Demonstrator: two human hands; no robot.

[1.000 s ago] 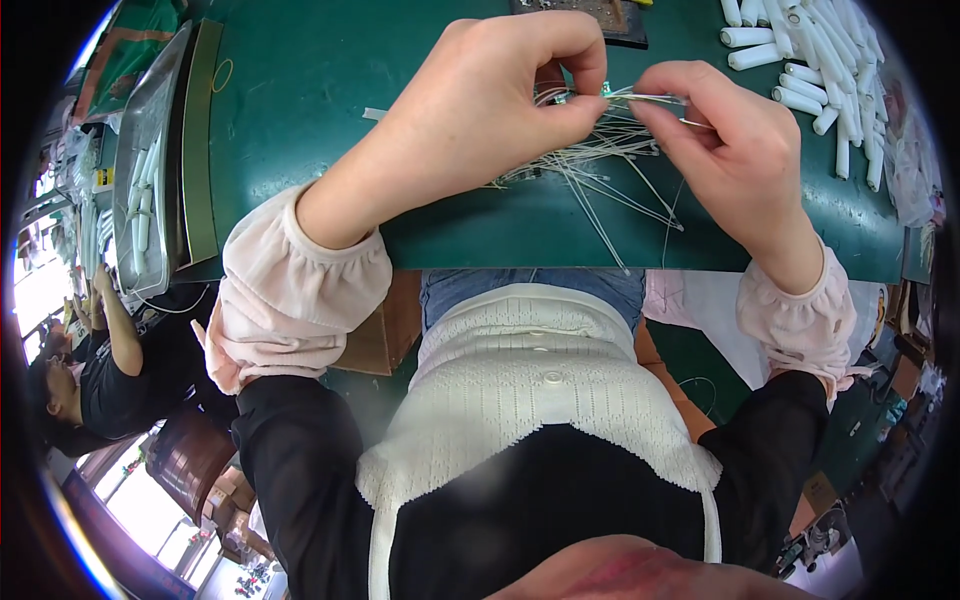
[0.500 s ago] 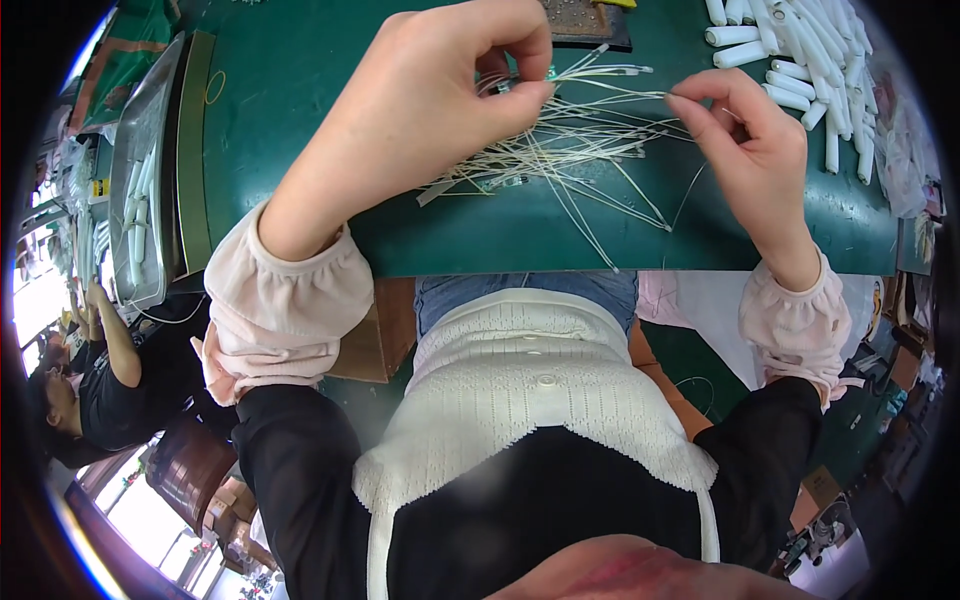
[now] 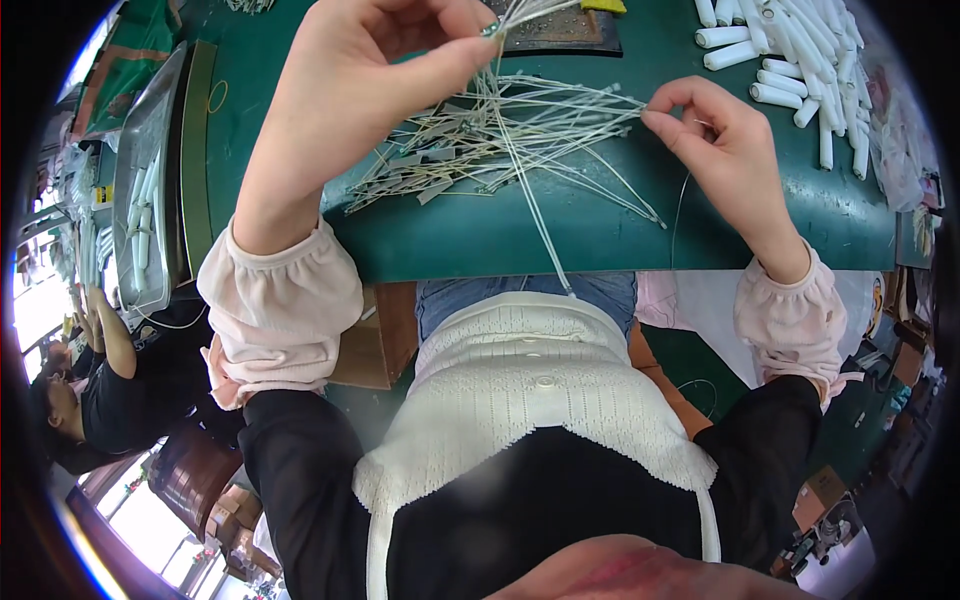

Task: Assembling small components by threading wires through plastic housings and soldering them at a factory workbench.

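Note:
My left hand [image 3: 385, 75] is raised over the table with thumb and forefinger pinched on a small green circuit board [image 3: 490, 29]. Pale thin wires [image 3: 527, 190] trail from that pinch, some up and to the right, a pair down past the table's front edge. Below lies a tangled pile of wired pieces [image 3: 500, 150], with small grey flat ends at its left side. At the pile's right end, my right hand [image 3: 725, 140] has thumb and forefinger closed on the tips of white wires [image 3: 625, 105]. A thin dark strand [image 3: 679, 215] hangs beneath this hand.
Many white tubes [image 3: 800, 50] are heaped at the far right beside clear plastic bags [image 3: 898, 160]. A dark tray [image 3: 560, 40] with a yellow sponge-like block [image 3: 604, 5] lies at the back. Left stands a metal tray [image 3: 150, 130] of white tubes; another person [image 3: 125, 385] sits there.
My left hand has lifted up and left, drawing the circuit board and its wires off the pile and uncovering the grey ends. My right hand has shifted slightly left.

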